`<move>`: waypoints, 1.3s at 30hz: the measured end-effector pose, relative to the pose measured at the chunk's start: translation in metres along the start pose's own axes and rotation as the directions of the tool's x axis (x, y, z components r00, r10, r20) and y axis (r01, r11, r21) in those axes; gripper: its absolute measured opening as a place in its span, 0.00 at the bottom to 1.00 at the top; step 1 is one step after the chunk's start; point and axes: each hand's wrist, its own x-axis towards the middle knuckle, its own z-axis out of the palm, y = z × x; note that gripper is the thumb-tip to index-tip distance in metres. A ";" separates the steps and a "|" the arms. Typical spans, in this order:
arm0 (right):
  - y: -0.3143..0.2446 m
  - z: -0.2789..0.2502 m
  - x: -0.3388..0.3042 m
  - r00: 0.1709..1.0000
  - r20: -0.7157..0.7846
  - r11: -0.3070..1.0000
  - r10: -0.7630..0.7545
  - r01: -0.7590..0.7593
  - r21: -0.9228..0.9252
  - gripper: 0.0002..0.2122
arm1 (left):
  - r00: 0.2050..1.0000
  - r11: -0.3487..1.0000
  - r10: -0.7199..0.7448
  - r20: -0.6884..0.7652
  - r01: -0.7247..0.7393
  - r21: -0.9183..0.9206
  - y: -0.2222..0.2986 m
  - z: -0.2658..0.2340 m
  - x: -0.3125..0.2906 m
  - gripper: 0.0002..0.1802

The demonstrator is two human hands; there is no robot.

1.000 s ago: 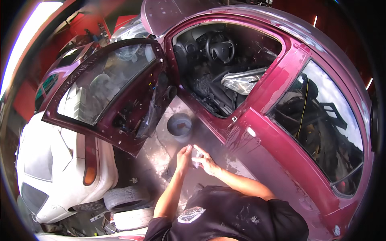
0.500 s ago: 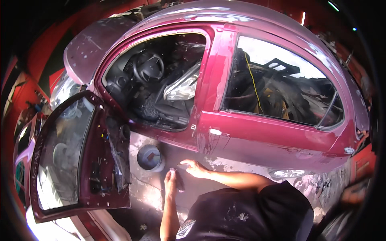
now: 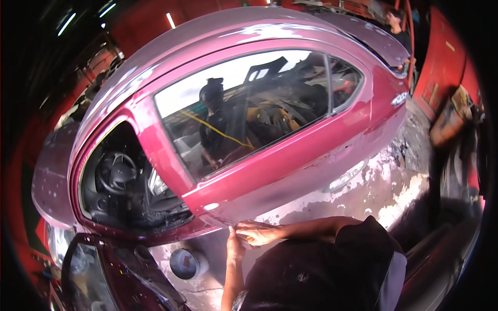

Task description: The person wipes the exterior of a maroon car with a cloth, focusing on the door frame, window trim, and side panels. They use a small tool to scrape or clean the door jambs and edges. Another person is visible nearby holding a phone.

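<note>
Closest to me, the worker's bare hands meet low in front of the maroon car [image 3: 311, 147], beside the lower front corner of its rear door. The left hand [image 3: 235, 245] points upward, its fingertips at the fingers of the right hand [image 3: 258, 232], which reaches across from the other side. The fingers of both are bent in together; I can't tell from here whether anything is pinched between them. To their left a grey bucket [image 3: 202, 265] stands on the floor near the car's bottom edge, next to the open front door [image 3: 136, 282], with a small brownish piece inside. Beyond, the steering wheel [image 3: 120, 172] shows through the front doorway. Farthest off, another person [image 3: 401, 37] is at the car's rear end.
</note>
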 end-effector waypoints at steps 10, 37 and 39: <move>0.089 -0.061 -0.076 0.867 -0.241 0.503 0.437 -0.013 0.864 0.16 | 0.995 0.968 -0.007 0.103 -0.019 0.252 -0.022 0.094 0.042 0.28; 0.000 -0.079 -0.123 0.326 -0.134 0.043 0.936 0.270 0.962 0.18 | 0.693 0.571 0.089 0.716 -0.624 0.533 -0.063 0.170 0.077 0.20; -0.002 -0.080 -0.123 0.445 -0.226 0.131 0.867 0.234 0.963 0.19 | 0.701 0.644 0.158 0.695 -0.607 0.466 -0.059 0.167 0.082 0.18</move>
